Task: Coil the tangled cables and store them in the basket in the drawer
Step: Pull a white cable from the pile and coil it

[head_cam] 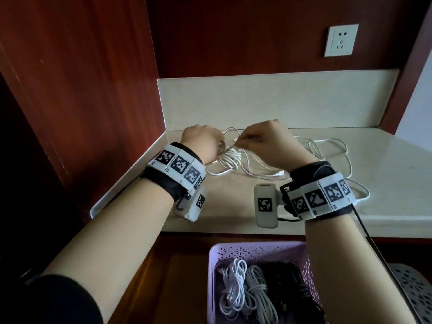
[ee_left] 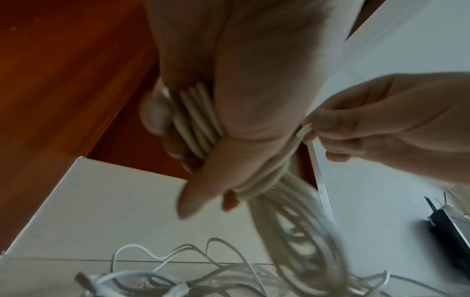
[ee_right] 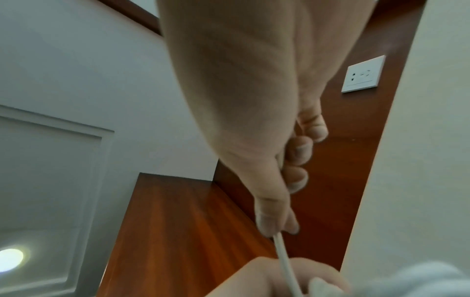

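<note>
My left hand (head_cam: 205, 143) grips a coiled bundle of white cable (head_cam: 230, 159) above the pale counter; its loops cross my palm (ee_left: 201, 118) and hang down. My right hand (head_cam: 264, 141) pinches the free strand of that cable (ee_right: 282, 251) between thumb and forefinger, just right of the left hand, with the strand wound round the bundle (ee_left: 269, 174). More tangled white cable (head_cam: 327, 155) lies loose on the counter to the right. Below, the lilac basket (head_cam: 254, 250) in the drawer holds coiled white, grey and black cables (head_cam: 236, 286).
The counter (head_cam: 233, 202) sits in a corner between a red wood panel on the left and a pale backsplash. A wall socket (head_cam: 340, 40) is up at the right. A second, grey perforated basket (head_cam: 411, 284) stands right of the lilac one.
</note>
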